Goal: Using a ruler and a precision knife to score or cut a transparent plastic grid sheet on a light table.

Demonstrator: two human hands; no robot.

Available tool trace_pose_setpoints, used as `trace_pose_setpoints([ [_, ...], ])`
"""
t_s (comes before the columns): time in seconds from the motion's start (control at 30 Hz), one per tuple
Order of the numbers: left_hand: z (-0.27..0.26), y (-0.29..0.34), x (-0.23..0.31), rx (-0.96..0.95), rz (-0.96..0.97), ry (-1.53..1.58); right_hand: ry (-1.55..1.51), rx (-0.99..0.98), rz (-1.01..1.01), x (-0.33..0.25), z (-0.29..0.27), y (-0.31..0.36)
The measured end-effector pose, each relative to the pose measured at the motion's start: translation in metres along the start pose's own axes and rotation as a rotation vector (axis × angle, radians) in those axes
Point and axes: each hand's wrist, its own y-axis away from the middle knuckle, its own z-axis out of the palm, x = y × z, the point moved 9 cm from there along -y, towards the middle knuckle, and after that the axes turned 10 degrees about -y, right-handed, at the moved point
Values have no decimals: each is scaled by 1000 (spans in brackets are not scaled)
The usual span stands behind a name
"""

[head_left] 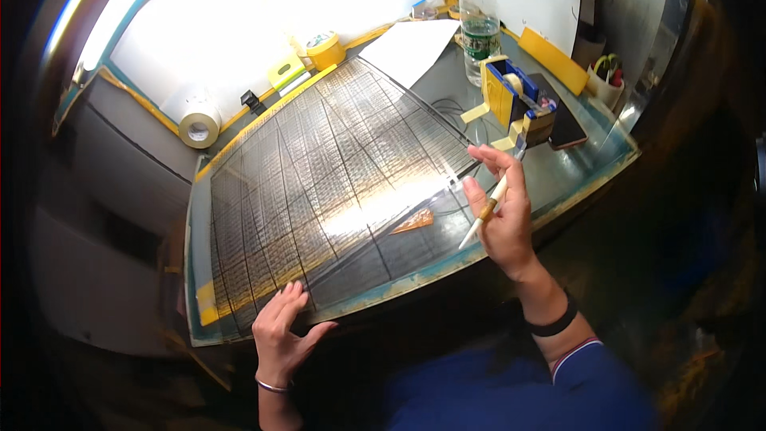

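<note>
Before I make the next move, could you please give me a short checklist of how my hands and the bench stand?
1. Tool in grip: ok; the right hand holds the white pen-like tool, tip pointing down.
2. Left hand at the near edge of the gridded sheet: ok, fingers spread.
3. Left fingertips pressing the sheet: cannot tell.
4. Orange-brown scrap clear of the sheet: cannot tell; it may lie under or on it.
5. Bottle upright, capped and off the sheet: ok.
6. Tape strips sticking out of the dispenser: ok.
</note>
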Motion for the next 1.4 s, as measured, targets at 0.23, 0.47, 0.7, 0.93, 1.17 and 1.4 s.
trace_pose_setpoints([
  [0.23, -22, 15, -26, 18, -111, -4, -73, -1, 49, 4, 0, -1],
  [0.47, -15, 8, -25, 119, -89, -84, 11, -41, 86, 5, 3, -3],
  [0.7, 13, 3, -60, 116, -320, 45, -31, -53, 134, 14, 5, -2],
  [0.93, 17, 3, -132, 54, -501, 25, -67, -111, 173, 10, 12, -3],
  [1.17, -39, 2, -65, 377, -77, -53, -107, -107, 172, 11, 12, -2],
  [1.4, -8, 9, -26, -40, -105, 88, -97, -135, 192, 9, 13, -3],
])
